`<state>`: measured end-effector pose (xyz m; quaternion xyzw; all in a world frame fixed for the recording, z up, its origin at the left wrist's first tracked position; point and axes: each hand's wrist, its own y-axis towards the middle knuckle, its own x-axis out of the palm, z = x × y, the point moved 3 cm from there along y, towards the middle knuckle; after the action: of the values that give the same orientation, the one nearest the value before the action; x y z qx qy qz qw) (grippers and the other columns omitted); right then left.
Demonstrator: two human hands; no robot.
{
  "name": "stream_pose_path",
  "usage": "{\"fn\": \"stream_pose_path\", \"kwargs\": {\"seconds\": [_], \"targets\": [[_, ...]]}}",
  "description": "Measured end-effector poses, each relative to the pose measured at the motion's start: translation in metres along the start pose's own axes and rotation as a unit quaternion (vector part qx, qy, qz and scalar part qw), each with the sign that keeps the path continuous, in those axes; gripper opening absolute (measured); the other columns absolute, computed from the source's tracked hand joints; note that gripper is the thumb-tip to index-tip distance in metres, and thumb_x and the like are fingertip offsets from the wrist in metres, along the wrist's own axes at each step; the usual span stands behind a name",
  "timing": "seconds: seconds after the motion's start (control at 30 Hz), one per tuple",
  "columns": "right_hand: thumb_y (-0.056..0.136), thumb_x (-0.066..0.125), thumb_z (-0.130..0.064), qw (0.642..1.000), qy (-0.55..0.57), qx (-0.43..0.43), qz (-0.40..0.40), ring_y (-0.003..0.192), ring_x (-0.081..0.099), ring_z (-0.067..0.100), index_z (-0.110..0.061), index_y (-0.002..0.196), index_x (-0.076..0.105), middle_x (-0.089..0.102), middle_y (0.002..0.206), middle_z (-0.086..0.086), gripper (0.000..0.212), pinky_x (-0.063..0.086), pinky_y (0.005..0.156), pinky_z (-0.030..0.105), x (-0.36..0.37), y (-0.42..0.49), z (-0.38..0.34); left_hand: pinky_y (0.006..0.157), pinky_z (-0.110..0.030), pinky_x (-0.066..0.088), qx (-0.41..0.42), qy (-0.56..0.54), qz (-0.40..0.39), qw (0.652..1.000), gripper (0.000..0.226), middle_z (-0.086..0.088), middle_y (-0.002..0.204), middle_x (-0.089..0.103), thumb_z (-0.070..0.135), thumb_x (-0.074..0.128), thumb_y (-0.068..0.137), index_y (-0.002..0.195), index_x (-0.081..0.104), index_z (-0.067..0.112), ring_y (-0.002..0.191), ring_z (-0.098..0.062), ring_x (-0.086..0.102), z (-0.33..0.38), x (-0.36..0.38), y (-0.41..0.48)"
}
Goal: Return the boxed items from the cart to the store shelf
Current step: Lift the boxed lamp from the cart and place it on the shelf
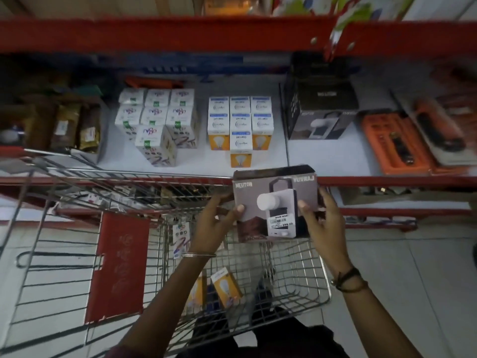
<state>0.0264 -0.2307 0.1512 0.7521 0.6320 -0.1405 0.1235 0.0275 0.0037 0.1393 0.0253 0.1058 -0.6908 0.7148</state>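
Observation:
I hold a dark lantern box (260,192) with a white lamp picture and a price sticker above the wire cart (296,277), level with the shelf's red front edge. My left hand (214,223) grips its left side and my right hand (322,223) grips its right side. Two matching dark lantern boxes (322,112) are stacked on the white shelf (327,156), behind and to the right. Inside the cart lie yellow bulb boxes (225,286) and a white bulb box (182,233).
On the shelf stand white bulb boxes (157,120) and yellow-and-white bulb boxes (241,125). Orange packaged tools (397,146) lie at the right, brown packets (74,127) at the left. A red shelf beam (180,34) runs overhead. The cart's red flap (118,264) sits at the left.

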Motion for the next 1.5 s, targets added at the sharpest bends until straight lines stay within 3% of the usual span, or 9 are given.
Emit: {"fn": "stream_pose_path", "kwargs": {"seconds": [0.1,0.33,0.67,0.8,0.93,1.1,1.23,1.37,1.5], "targets": [[0.086,0.061,-0.026,0.999,0.046,-0.010,0.023,0.116,0.055,0.015,-0.026,0.132,0.043,0.054,0.131,0.004,0.050,0.049,0.097,0.032,-0.030,0.012,-0.012,0.074,-0.050,0.059,0.034,-0.001,-0.041,0.999,0.049,-0.005,0.110,0.068,0.046,0.063,0.077,0.120,0.053,0.024,0.090,-0.019,0.068,0.029,0.016,0.005],[0.091,0.051,-0.021,0.984,0.155,-0.006,0.089,0.095,0.053,-0.018,-0.025,0.122,0.039,0.050,0.116,-0.012,0.033,0.042,0.077,0.002,-0.079,0.067,-0.019,0.093,-0.045,0.053,0.054,-0.009,-0.152,0.987,0.060,0.008,0.132,0.054,0.049,0.057,0.081,0.134,0.034,0.031,0.112,-0.008,0.059,0.072,0.080,0.039],[0.093,0.049,-0.034,0.986,0.092,0.092,0.100,0.111,0.044,0.016,-0.027,0.118,0.041,0.042,0.118,-0.003,0.027,0.036,0.095,0.035,-0.098,0.142,0.038,0.107,-0.042,0.041,0.018,-0.053,-0.137,0.989,0.046,0.015,0.126,0.048,0.034,0.052,0.089,0.130,0.033,0.026,0.124,-0.017,0.050,0.045,0.152,0.121],[0.092,0.052,-0.035,0.985,0.085,0.120,0.094,0.118,0.046,0.022,-0.030,0.116,0.041,0.044,0.125,0.001,0.027,0.039,0.099,0.039,-0.098,0.153,0.059,0.104,-0.023,0.040,0.003,-0.055,-0.134,0.989,0.042,0.011,0.127,0.046,0.018,0.050,0.093,0.131,0.033,0.017,0.114,0.005,0.051,0.030,0.166,0.132],[0.095,0.049,-0.030,0.984,0.085,0.126,0.088,0.117,0.046,0.022,-0.025,0.118,0.042,0.046,0.123,0.001,0.024,0.038,0.105,0.044,-0.094,0.154,0.066,0.105,-0.048,0.042,-0.006,-0.045,-0.138,0.989,0.042,0.029,0.122,0.045,0.019,0.051,0.093,0.132,0.033,0.016,0.118,-0.012,0.052,0.017,0.171,0.134],[0.095,0.047,-0.032,0.984,0.052,0.135,0.107,0.116,0.042,0.015,-0.015,0.131,0.039,0.045,0.130,0.004,0.041,0.036,0.099,0.035,-0.092,0.148,0.058,0.112,-0.048,0.034,0.008,-0.037,-0.137,0.990,0.045,0.003,0.148,0.036,0.035,0.053,0.089,0.131,0.038,0.030,0.134,-0.017,0.038,0.015,0.164,0.130],[0.092,0.053,-0.034,0.979,-0.005,0.074,0.188,0.127,0.042,0.025,-0.009,0.129,0.043,0.041,0.139,0.014,0.046,0.042,0.100,0.035,-0.079,0.116,0.042,0.101,-0.027,0.042,0.057,-0.001,-0.081,0.995,0.041,0.003,0.148,0.036,0.030,0.052,0.090,0.120,0.037,0.053,0.130,-0.007,0.039,0.026,0.134,0.101],[0.089,0.058,-0.028,0.989,-0.097,-0.013,0.111,0.118,0.043,0.014,-0.008,0.126,0.046,0.048,0.132,0.014,0.044,0.033,0.099,0.012,-0.035,0.057,0.027,0.090,-0.016,0.048,0.097,0.046,-0.020,0.994,0.044,0.007,0.129,0.053,0.036,0.051,0.089,0.131,0.044,0.024,0.116,-0.003,0.053,0.000,0.077,0.051],[0.088,0.053,-0.037,0.991,-0.129,-0.019,-0.035,0.112,0.049,0.019,-0.013,0.121,0.050,0.054,0.124,0.010,0.041,0.043,0.097,0.035,0.032,0.007,0.039,0.091,-0.015,0.046,0.017,0.089,-0.002,0.996,0.048,0.010,0.122,0.057,0.060,0.044,0.085,0.124,0.046,0.034,0.112,-0.002,0.055,-0.066,0.016,-0.002]]}}
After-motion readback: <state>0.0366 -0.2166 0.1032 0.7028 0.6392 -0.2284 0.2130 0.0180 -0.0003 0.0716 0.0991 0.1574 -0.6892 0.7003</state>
